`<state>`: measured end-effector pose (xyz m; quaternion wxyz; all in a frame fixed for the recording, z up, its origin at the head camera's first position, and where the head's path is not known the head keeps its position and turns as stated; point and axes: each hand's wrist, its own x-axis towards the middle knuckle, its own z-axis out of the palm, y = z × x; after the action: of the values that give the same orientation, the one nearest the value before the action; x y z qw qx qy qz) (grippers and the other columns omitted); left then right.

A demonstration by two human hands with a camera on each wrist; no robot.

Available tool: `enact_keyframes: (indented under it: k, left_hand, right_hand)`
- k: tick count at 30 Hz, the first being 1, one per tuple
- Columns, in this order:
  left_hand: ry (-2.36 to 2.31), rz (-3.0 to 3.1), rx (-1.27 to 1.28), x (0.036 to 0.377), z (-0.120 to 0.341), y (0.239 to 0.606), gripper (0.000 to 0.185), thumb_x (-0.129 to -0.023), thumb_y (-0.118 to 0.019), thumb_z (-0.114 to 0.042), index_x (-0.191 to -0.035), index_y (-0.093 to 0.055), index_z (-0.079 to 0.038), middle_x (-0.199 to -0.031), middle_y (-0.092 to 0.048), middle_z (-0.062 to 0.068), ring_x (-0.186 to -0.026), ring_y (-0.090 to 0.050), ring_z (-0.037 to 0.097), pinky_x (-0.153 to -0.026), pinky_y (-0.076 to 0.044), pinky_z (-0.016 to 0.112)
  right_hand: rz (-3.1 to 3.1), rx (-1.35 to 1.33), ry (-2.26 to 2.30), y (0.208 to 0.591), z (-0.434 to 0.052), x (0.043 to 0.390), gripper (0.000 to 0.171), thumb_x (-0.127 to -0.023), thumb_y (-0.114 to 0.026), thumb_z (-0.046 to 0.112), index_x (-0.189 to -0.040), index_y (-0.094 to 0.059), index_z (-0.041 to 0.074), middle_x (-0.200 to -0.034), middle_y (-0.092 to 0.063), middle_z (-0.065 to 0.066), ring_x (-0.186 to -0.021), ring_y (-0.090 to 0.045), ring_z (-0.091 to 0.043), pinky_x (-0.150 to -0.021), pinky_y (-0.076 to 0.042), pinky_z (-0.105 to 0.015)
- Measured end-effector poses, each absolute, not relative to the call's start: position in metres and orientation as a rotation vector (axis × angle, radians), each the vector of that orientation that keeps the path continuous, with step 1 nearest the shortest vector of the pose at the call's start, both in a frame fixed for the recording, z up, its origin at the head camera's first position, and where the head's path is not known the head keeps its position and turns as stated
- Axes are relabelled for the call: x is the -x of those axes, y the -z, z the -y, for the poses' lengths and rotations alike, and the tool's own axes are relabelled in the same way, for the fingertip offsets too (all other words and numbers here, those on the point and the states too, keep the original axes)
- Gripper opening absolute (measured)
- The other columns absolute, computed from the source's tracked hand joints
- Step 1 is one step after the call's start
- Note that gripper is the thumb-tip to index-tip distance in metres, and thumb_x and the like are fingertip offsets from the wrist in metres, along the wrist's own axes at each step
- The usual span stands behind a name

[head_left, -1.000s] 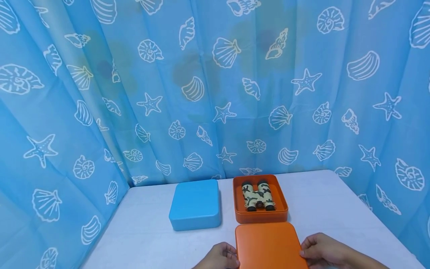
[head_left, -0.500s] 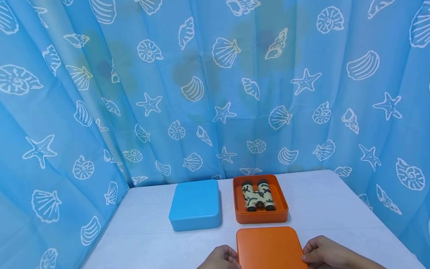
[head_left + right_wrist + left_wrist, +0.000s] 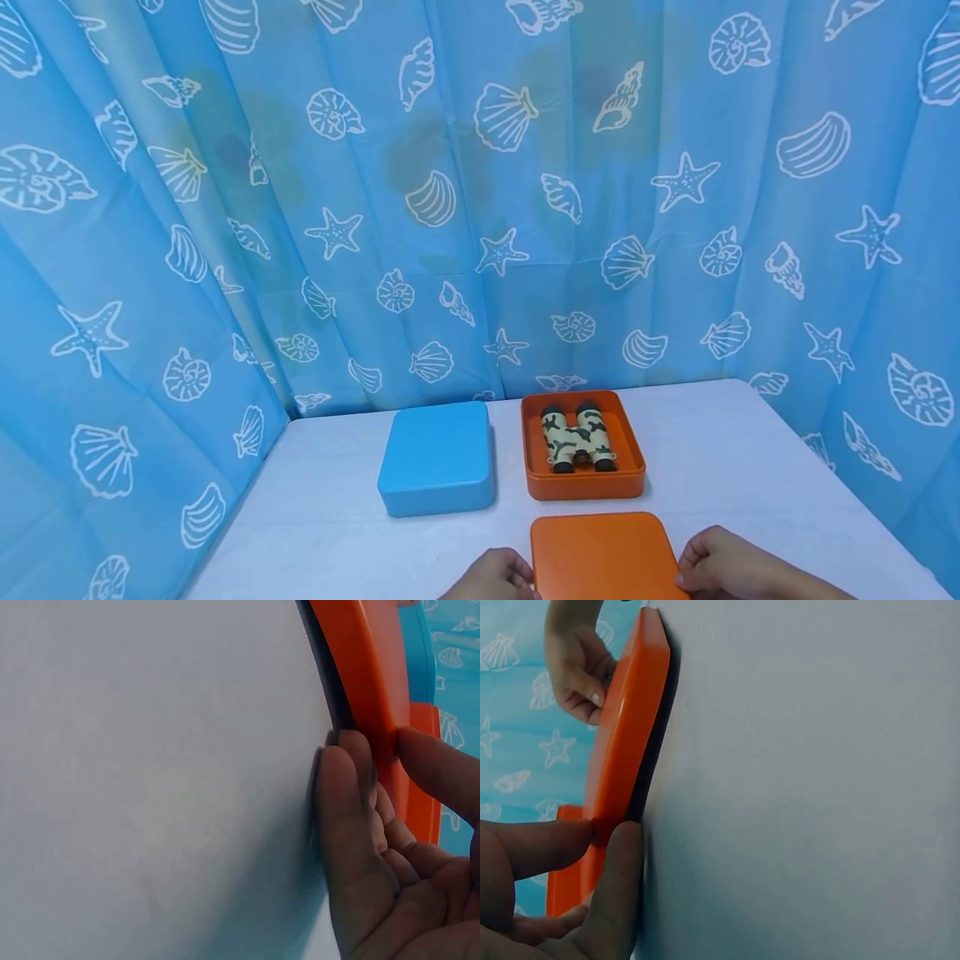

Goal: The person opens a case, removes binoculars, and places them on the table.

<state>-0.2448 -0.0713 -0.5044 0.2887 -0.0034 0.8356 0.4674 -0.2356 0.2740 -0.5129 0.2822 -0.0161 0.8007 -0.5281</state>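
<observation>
An orange lid (image 3: 603,557) with rounded corners lies flat at the table's near side, its front part cut off by the frame. My left hand (image 3: 497,577) pinches its left edge; my right hand (image 3: 723,565) pinches the right edge. Both wrist views show thumb on top and fingers at the lower rim of the lid (image 3: 622,735), close to the tabletop. Just beyond stands an open orange box (image 3: 587,487), apart from the lid. Inside it lie camouflage-patterned binoculars (image 3: 577,435) with black ends.
Left of the orange box sits a light blue box (image 3: 437,457) with its top covered. A white cloth (image 3: 330,517) covers the table. Behind and at both sides hangs a blue curtain (image 3: 450,208) printed with shells and starfish.
Both hands have drawn the orange lid a little toward me, widening the gap between it and the orange box. The boxes and binoculars stay where they were.
</observation>
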Motion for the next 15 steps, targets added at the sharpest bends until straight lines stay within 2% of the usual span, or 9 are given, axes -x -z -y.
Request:
enact_keyframes:
  k: [8,15]
  left_hand:
    - [-1.167,-2.217,-0.011,0.250,0.075,0.506,0.014,-0.088,-0.073,-0.017,-0.092,-0.064,-0.007,-0.080,-0.063,0.007,-0.072,-0.057,0.020,-0.069,-0.052,0.034]
    - [-0.973,-2.350,-0.131,0.258,0.081,0.483,0.025,-0.086,-0.075,-0.032,-0.096,-0.065,-0.011,-0.081,-0.062,0.005,-0.072,-0.059,0.023,-0.072,-0.056,0.042]
  right_hand:
    - [-2.312,-0.173,1.244,0.502,-0.253,0.229,0.012,-0.089,-0.069,0.011,-0.090,-0.063,0.000,-0.075,-0.059,-0.008,-0.072,-0.058,-0.021,-0.070,-0.053,-0.030]
    - [-2.378,-0.184,1.138,0.503,-0.255,0.234,0.017,-0.088,-0.072,0.017,-0.088,-0.063,0.003,-0.074,-0.057,-0.007,-0.070,-0.057,-0.021,-0.066,-0.050,-0.029]
